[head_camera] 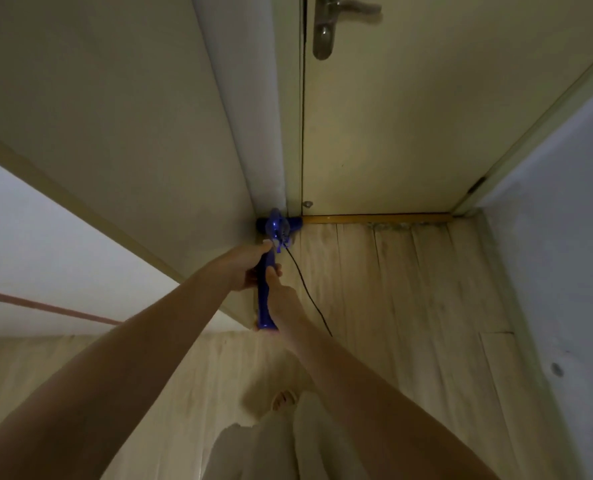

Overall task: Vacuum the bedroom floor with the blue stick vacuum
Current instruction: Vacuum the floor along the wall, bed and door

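- Both hands grip the blue stick vacuum [265, 299] at the frame's centre; the left hand [245, 266] has its fingers curled round the upper handle; the right hand [283, 299] is wrapped round it lower down
- the vacuum's head [278, 226] sits on the wooden floor [409, 289], in the corner beside the door [409, 116]
- a black cord [309, 292] trails down across the floor

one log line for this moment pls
both hands grip blue stick vacuum | floor head in corner by door | cord trails right
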Tool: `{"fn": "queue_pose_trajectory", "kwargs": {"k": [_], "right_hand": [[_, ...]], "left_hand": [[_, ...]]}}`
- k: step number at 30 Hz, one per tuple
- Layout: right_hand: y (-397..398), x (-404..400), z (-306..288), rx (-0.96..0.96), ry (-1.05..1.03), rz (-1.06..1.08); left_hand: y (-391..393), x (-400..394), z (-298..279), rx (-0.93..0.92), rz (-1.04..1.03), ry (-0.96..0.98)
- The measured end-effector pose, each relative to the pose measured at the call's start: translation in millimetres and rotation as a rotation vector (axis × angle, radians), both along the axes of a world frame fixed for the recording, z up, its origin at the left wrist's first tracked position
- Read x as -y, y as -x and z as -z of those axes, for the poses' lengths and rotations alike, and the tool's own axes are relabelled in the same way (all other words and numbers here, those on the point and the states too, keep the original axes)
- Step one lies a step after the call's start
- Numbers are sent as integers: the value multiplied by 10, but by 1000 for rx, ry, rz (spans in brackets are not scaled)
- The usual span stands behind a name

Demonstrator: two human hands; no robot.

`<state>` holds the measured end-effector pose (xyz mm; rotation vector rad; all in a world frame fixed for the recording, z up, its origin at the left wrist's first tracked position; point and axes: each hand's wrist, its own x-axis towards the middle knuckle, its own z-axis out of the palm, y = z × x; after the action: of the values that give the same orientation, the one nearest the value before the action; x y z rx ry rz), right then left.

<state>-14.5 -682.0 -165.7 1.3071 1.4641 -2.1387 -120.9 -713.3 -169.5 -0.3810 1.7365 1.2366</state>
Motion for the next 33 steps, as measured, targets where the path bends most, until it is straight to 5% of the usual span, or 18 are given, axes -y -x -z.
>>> {"fn": "queue_pose_trajectory", "kwargs": {"k": [26,33], "right_hand": [[-53,-204,101,66,-61,-156],[-659,-367,157,171,-161,-222]], "left_hand": [[-94,-137,143,11,-29,-57],[-620,-213,194,114,-1,-70]]}}
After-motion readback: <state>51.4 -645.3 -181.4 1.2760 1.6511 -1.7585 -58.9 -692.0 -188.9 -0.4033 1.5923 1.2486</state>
